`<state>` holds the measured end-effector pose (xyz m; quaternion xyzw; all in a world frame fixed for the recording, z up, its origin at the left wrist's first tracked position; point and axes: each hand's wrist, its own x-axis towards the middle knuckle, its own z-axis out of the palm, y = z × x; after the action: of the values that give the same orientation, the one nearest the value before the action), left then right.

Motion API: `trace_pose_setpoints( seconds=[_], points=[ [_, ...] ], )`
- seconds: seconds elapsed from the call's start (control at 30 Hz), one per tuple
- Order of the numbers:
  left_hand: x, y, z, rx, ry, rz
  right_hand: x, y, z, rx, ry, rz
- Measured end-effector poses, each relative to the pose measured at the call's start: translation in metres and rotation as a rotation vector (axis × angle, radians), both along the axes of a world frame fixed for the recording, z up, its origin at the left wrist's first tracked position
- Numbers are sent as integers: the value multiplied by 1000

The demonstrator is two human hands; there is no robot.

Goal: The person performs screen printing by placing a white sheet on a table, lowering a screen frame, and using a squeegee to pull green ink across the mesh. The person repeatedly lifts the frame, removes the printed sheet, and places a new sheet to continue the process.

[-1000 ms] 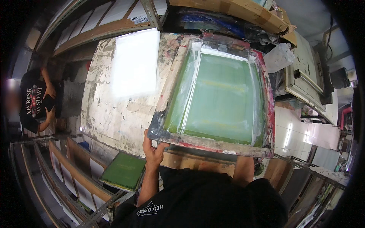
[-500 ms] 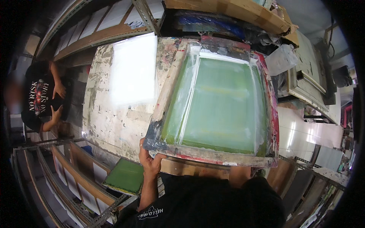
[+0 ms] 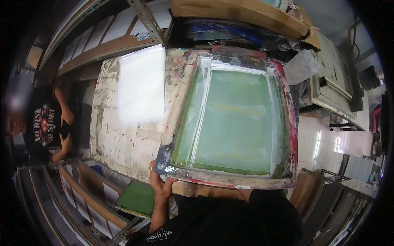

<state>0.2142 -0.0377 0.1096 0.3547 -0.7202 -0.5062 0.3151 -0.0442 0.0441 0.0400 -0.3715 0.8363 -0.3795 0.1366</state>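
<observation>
A silkscreen printing frame [image 3: 184, 175] with worn wooden rails and green mesh lies over the right part of a paint-stained table, its near edge close to my body. My left hand [image 3: 163, 183] grips the near left corner, thumb by the front rail and fingers going around the side and underneath. Below the near rail only a sliver of my right forearm shows past the black sleeve; the hand itself is hidden. A stack of white sheets [image 3: 141, 84] lies on the table [image 3: 108, 135] to the left of the frame. A dark hinge-like bar [image 3: 239, 56] runs along the far rail.
At left stands a co-worker [image 3: 47, 123] with both hands near the waist. Racks of upright frames [image 3: 92, 192] and a green screen [image 3: 137, 198] sit at lower left. Metal shelving [image 3: 147, 20] and a cardboard box [image 3: 242, 14] line the back; a white cabinet [image 3: 334, 82] stands right.
The view has tilted slightly, so the table and frame sit lower in the picture. Less of my right forearm shows. The co-worker leans a little further into view. My left hand keeps its grip.
</observation>
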Motion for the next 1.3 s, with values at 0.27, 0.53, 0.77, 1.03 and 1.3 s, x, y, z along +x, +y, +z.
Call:
trace_pose_setpoints(
  seconds=[0.27, 0.53, 0.77, 1.03, 1.3],
  points=[
    [7, -2, -7, -11, -8, -14, -52, 45, -27, -125, -112, -207],
    [-14, -18, 19, -1, 202, 22, -201, 246, -68, -697, -414, -695],
    [-75, -39, 77, -159, 350, 39, -122, 296, -46, 265, 456, -367],
    [-99, -64, 109, -238, 337, 49, -73, 221, 120, -816, 837, -832],
    [-123, -186, 19, -134, 304, 33, -101, 134, 218, -253, 1319, -425]
  ],
)
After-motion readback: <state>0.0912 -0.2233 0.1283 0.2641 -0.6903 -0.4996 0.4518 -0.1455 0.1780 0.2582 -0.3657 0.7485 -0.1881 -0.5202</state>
